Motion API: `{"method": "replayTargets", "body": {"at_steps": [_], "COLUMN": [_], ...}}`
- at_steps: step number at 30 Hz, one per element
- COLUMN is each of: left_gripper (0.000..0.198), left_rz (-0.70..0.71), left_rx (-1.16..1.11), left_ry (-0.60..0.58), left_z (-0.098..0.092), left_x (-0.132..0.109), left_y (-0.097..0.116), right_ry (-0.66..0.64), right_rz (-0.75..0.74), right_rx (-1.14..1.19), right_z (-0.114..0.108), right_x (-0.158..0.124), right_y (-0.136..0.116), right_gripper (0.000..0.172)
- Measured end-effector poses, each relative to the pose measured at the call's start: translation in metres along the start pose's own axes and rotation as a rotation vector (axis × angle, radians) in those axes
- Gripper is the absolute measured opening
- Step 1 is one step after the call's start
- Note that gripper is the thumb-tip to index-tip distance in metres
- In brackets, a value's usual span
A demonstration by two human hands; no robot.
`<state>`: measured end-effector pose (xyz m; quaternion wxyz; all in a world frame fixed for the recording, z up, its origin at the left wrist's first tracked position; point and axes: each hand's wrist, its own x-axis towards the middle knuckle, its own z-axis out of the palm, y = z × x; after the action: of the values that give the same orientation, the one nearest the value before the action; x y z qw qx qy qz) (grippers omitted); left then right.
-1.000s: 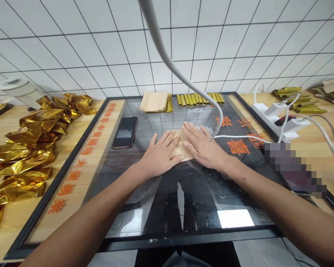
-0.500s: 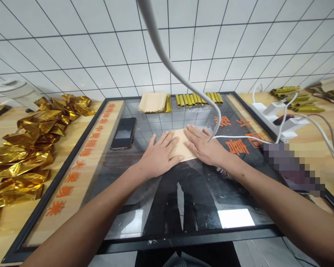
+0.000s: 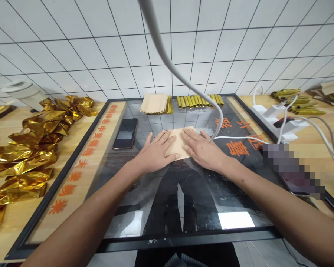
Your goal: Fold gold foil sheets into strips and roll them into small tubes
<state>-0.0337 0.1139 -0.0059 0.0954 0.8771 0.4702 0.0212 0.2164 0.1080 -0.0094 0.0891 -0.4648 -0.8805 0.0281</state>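
A sheet of pale tan paper (image 3: pixel 179 145) lies on the black-framed glass panel (image 3: pixel 161 196) in front of me. My left hand (image 3: pixel 157 151) rests flat on the sheet's left side, fingers stretched out. On its right side my right hand (image 3: pixel 202 148) presses down with fingers extended and palm low. Both hands touch the paper and neither grips it. Beyond them sits a stack of similar tan paper (image 3: pixel 153 103) with gold foil at its right edge. Beside that stack lies a row of gold foil rolls (image 3: pixel 199 101).
A phone (image 3: pixel 125 134) lies left of my hands. Folded gold foil pieces (image 3: pixel 30 152) cover the table's left side, near a white cup (image 3: pixel 22 92). A white cable (image 3: pixel 180 76) hangs in front of the panel. A power strip (image 3: pixel 275 122) with chargers stands at right.
My right hand has shifted slightly left over the paper, and my left hand a little left too. The paper stays beneath both flat hands. The view has shifted slightly.
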Motion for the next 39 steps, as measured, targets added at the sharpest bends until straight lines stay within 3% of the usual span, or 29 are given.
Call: {"method": "replayTargets", "body": {"at_steps": [4, 8, 14, 19, 24, 28, 34, 39], "left_gripper": [0.07, 0.056, 0.02, 0.026, 0.028, 0.027, 0.025, 0.018], "left_rz": [0.037, 0.212, 0.264, 0.282, 0.181, 0.111, 0.068, 0.112], "left_rx": [0.003, -0.02, 0.013, 0.041, -0.048, -0.111, -0.116, -0.054], "left_ry": [0.06, 0.164, 0.126, 0.158, 0.212, 0.253, 0.256, 0.26], "left_z": [-0.004, -0.009, -0.011, -0.007, -0.005, -0.006, -0.008, -0.007], "left_x": [-0.001, -0.002, -0.002, -0.001, -0.001, 0.0, -0.001, -0.001], "left_y": [0.0, 0.014, 0.025, 0.025, 0.025, 0.024, 0.024, 0.023], "right_ry": [0.048, 0.072, 0.077, 0.108, 0.214, 0.164, 0.135, 0.149], "right_rz": [0.055, 0.066, 0.073, 0.047, -0.021, -0.11, -0.16, -0.15], "right_rx": [0.025, 0.081, 0.159, 0.169, 0.235, 0.229, 0.208, 0.211], "right_z": [0.007, 0.007, 0.005, 0.008, 0.001, -0.007, -0.005, -0.005], "right_x": [0.001, 0.001, -0.001, 0.0, 0.001, -0.001, 0.0, 0.0], "right_y": [0.013, 0.022, 0.025, 0.029, 0.024, 0.015, 0.017, 0.018], "right_gripper": [0.056, 0.056, 0.055, 0.053, 0.055, 0.058, 0.032, 0.029]}}
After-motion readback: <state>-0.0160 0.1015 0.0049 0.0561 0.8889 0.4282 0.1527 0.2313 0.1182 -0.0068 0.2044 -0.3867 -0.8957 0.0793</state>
